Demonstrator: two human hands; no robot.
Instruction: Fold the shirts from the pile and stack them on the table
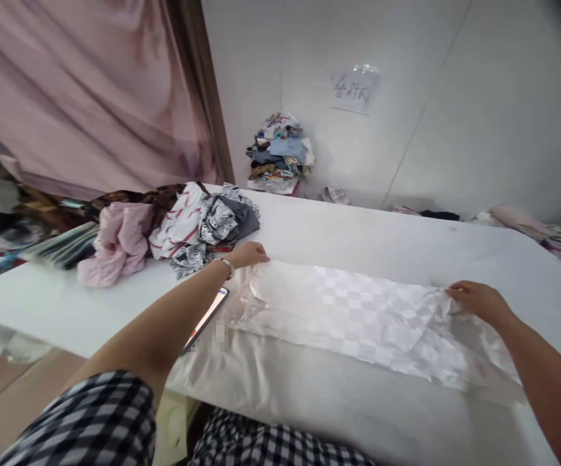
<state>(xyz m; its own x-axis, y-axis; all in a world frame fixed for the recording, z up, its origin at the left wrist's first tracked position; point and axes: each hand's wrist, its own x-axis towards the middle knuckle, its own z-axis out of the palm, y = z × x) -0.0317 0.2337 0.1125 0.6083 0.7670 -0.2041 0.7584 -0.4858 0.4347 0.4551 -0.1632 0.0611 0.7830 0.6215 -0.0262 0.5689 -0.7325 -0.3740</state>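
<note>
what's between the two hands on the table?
Head view: the white checkered cloth spans the whole stretch, lying flat on the table. The left hand rests on one end, the right hand on the other. Nothing else lies between.

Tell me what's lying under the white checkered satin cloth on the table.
Under the white checkered satin cloth only the white table shows. A phone lies at its left edge, partly hidden by the left forearm. Anything beneath the cloth is covered.
</note>
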